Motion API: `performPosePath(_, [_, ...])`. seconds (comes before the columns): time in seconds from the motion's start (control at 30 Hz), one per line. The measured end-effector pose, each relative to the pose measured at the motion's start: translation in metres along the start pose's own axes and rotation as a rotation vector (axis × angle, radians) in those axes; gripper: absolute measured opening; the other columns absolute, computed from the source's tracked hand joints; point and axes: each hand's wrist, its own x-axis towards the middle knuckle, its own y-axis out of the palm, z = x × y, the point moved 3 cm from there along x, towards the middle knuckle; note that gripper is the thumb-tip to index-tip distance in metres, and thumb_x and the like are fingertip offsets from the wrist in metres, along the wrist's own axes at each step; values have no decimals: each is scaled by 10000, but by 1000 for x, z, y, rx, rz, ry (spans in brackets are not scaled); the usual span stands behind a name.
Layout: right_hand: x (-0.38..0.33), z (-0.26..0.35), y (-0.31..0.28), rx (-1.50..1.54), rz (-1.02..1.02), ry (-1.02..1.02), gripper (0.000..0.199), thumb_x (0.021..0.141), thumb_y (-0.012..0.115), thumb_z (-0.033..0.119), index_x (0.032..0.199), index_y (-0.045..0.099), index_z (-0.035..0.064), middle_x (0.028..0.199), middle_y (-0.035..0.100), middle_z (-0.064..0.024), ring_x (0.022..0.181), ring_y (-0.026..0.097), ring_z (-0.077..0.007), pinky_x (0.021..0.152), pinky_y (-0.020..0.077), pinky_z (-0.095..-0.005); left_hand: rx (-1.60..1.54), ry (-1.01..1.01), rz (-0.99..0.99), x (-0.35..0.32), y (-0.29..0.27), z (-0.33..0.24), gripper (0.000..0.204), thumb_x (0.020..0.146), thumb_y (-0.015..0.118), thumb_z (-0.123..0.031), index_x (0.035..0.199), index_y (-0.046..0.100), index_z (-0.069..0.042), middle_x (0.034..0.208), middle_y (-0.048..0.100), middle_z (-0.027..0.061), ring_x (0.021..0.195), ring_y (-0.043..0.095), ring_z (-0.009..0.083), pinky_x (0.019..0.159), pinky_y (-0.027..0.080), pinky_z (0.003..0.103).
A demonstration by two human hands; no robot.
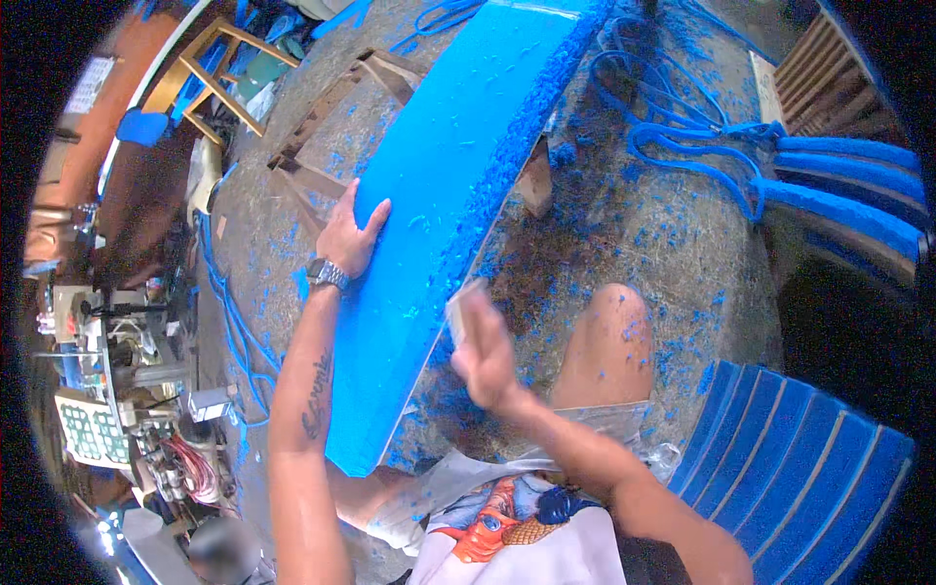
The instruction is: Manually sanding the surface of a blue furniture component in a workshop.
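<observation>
Resting on the board [429,200], the left hand [351,239] is loosely spread. The blurred right hand [485,349] grips a block [456,319].

Left hand [351,239] lies spread; right hand [485,356], blurred, points forward.

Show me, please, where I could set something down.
Lightly flecked floor lies between the blue cords at left and the left hand; the blue board is fairly bare right of that hand. Crowded: its crumb-covered right edge and the looped cords beyond.
</observation>
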Motion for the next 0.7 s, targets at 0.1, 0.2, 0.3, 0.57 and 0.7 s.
performPosePath(0.1, [74, 2, -17, 112, -260, -138, 592, 941, 520, 222, 1451, 320, -3, 1444, 411, -194, 1333, 402, -294, 1112, 300, -396, -19, 21, -36, 0, -1, -6, 888, 844, 482, -712, 1458, 366, -81, 1385, 492, 231, 1261, 498, 369, 1032, 408, 449])
performPosePath(0.2, [96, -6, -10, -22, -308, -61, 556, 964, 492, 263, 1436, 353, 6, 1382, 477, -181, 1245, 468, -286, 1064, 345, -403, -42, 31, -37, -5, -5, -11, 898, 834, 487, -721, 1454, 374, -80, 1378, 499, 225, 1254, 505, 368, 1024, 415, 449])
performPosePath(0.3, [4, -12, 28, 10, -150, 13, 596, 927, 505, 162, 1470, 297, 30, 1473, 364, -164, 1330, 373, -269, 1092, 316, -401, -60, 7, -28, -3, -7, -11, 903, 829, 487, -725, 1450, 382, -78, 1384, 497, 220, 1252, 508, 366, 1026, 415, 442])
performPosePath(0.57, [9, 11, 23, -108, -304, 54, 639, 934, 497, 337, 1449, 316, 4, 1415, 413, -157, 1259, 432, -258, 1082, 310, -393, -100, -2, 8, -7, -10, -12, 897, 821, 486, -727, 1458, 378, -104, 1371, 507, 226, 1233, 526, 374, 1012, 434, 462])
performPosePath(0.7, [-26, -1, 50, -96, -328, 18, 680, 944, 499, 429, 1449, 324, 8, 1331, 493, -142, 1218, 454, -235, 1068, 319, -366, -101, -20, 13, -8, -16, -14, 909, 809, 497, -730, 1465, 364, -116, 1367, 511, 223, 1220, 537, 383, 1000, 442, 478])
